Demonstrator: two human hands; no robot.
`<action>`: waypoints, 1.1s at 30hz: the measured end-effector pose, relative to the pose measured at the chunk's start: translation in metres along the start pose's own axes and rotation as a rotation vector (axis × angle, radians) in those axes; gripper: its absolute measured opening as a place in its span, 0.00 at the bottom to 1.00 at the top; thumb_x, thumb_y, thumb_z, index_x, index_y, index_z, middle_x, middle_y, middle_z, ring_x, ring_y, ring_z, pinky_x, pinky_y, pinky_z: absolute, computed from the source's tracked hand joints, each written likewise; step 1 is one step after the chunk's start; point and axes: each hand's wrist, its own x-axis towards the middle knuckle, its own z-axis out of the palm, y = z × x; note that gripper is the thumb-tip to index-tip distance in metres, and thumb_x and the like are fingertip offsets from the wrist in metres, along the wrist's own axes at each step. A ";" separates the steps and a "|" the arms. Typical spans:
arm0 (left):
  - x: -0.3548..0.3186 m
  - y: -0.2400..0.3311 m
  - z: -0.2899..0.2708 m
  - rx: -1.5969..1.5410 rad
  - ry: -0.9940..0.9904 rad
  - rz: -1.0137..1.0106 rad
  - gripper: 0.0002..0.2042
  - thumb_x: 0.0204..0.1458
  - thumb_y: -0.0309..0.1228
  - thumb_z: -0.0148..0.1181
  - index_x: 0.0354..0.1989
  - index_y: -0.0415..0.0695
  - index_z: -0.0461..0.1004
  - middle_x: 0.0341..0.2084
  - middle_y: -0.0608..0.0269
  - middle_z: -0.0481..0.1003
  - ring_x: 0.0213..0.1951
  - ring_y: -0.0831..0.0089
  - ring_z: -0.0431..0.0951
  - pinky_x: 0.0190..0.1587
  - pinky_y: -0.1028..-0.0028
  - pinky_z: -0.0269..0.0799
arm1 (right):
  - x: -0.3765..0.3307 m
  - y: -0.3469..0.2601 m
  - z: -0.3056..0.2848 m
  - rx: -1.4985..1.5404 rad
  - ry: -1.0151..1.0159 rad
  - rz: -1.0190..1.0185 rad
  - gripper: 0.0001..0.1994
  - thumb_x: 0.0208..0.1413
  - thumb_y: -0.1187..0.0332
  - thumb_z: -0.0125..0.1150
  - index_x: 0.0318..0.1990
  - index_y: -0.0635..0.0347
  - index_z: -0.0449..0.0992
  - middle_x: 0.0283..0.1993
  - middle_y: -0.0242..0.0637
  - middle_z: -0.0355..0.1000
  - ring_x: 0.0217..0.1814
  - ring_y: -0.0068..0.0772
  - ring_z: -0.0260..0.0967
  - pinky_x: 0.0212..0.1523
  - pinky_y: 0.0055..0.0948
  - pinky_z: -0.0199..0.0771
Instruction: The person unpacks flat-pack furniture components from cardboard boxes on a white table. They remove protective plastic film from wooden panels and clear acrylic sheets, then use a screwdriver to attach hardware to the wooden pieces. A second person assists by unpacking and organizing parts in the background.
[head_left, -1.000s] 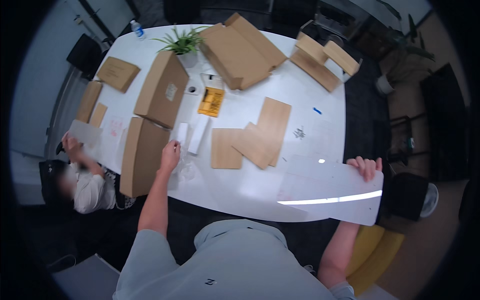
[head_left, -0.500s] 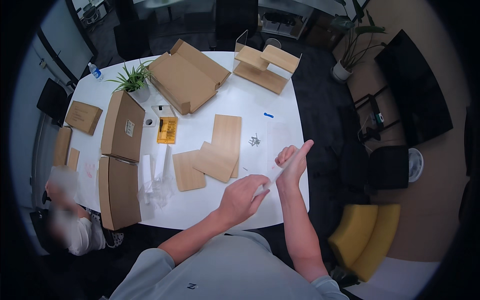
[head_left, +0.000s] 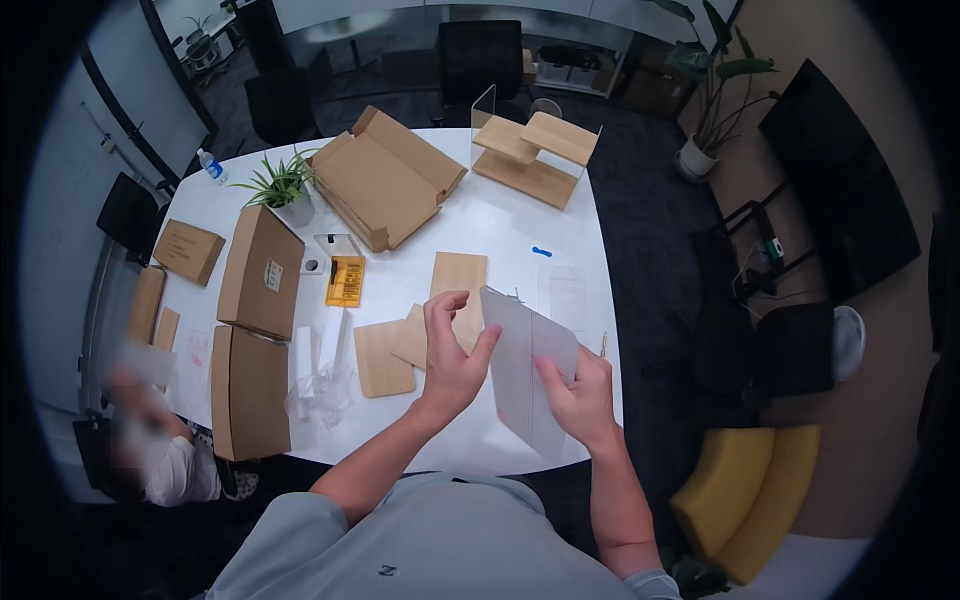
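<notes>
My right hand grips a flat translucent panel, thumb on its face and fingers behind. The panel stands tilted above the table and has a thin line down its face. At its left edge is my left hand, fingers spread and apart; whether the thumb tip touches the edge I cannot tell. Pale wooden boards lie beyond and left of my left hand, partly covered by it. Behind the panel's top edge a few screws peek out; the others are hidden.
A shelf of wood and clear sides stands at the far end, beside an open cardboard box. Upright cardboard, clear plastic wrap, a yellow tool case and a potted plant are left. Another person sits lower left.
The panel has turned from nearly edge-on to face me. My left hand has let go and opened, while my right hand has shifted its grip to the panel's right edge.
</notes>
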 end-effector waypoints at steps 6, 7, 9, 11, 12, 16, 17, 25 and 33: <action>0.000 0.075 -0.011 -0.367 -0.600 -0.256 0.09 0.60 0.31 0.58 0.34 0.37 0.70 0.29 0.64 0.74 0.33 0.78 0.74 0.38 0.76 0.72 | -0.002 -0.001 0.007 -0.298 0.192 -0.271 0.18 0.49 0.81 0.62 0.50 0.64 0.76 0.39 0.45 0.77 0.35 0.44 0.78 0.32 0.33 0.78; -0.001 0.081 -0.004 -0.463 -0.557 -0.251 0.10 0.61 0.32 0.57 0.32 0.38 0.71 0.23 0.66 0.74 0.29 0.80 0.74 0.36 0.77 0.73 | -0.002 -0.003 0.007 -0.312 0.191 -0.281 0.19 0.47 0.81 0.63 0.51 0.64 0.76 0.40 0.45 0.77 0.35 0.43 0.78 0.32 0.33 0.78; 0.004 0.088 -0.005 -0.544 -0.573 -0.390 0.09 0.61 0.32 0.57 0.33 0.38 0.71 0.24 0.66 0.74 0.30 0.80 0.75 0.37 0.77 0.73 | -0.003 -0.008 0.006 -0.342 0.189 -0.301 0.22 0.44 0.83 0.64 0.51 0.64 0.76 0.41 0.45 0.77 0.36 0.42 0.79 0.31 0.32 0.79; 0.007 0.091 -0.005 -0.596 -0.591 -0.465 0.09 0.61 0.32 0.58 0.33 0.39 0.71 0.25 0.65 0.75 0.31 0.80 0.76 0.37 0.77 0.74 | -0.002 -0.007 0.005 -0.366 0.236 -0.357 0.22 0.43 0.83 0.65 0.51 0.64 0.76 0.41 0.44 0.78 0.37 0.41 0.79 0.32 0.31 0.79; 0.007 0.092 -0.005 -0.608 -0.599 -0.472 0.09 0.61 0.32 0.57 0.33 0.39 0.71 0.26 0.65 0.75 0.32 0.79 0.76 0.37 0.77 0.74 | -0.002 -0.005 0.005 -0.378 0.260 -0.385 0.23 0.42 0.83 0.65 0.51 0.64 0.76 0.41 0.44 0.78 0.38 0.40 0.79 0.32 0.31 0.79; 0.012 0.077 -0.006 -0.744 -0.625 -0.610 0.13 0.65 0.37 0.52 0.33 0.40 0.70 0.27 0.64 0.74 0.31 0.77 0.76 0.34 0.75 0.74 | -0.002 0.001 0.003 -0.276 0.253 -0.433 0.22 0.43 0.84 0.65 0.50 0.66 0.76 0.42 0.46 0.78 0.38 0.43 0.78 0.33 0.31 0.79; 0.015 0.074 -0.009 -0.804 -0.590 -0.654 0.14 0.65 0.39 0.49 0.33 0.41 0.70 0.27 0.64 0.74 0.30 0.77 0.75 0.33 0.75 0.74 | -0.003 0.004 0.004 -0.228 0.256 -0.439 0.22 0.43 0.84 0.65 0.50 0.67 0.76 0.41 0.46 0.78 0.38 0.44 0.78 0.34 0.30 0.79; 0.043 0.062 -0.030 -0.832 -0.383 -0.752 0.14 0.66 0.41 0.47 0.32 0.44 0.69 0.25 0.66 0.73 0.28 0.78 0.75 0.29 0.76 0.73 | -0.013 0.009 0.010 -0.171 0.218 -0.422 0.21 0.43 0.86 0.63 0.49 0.68 0.76 0.41 0.48 0.78 0.39 0.46 0.78 0.46 0.39 0.78; 0.049 0.058 -0.039 -0.755 -0.400 -0.730 0.08 0.62 0.35 0.55 0.35 0.43 0.72 0.26 0.66 0.75 0.29 0.78 0.77 0.31 0.77 0.75 | -0.006 0.008 0.011 -0.265 0.207 -0.552 0.17 0.47 0.86 0.60 0.48 0.71 0.75 0.41 0.51 0.78 0.39 0.47 0.79 0.38 0.32 0.79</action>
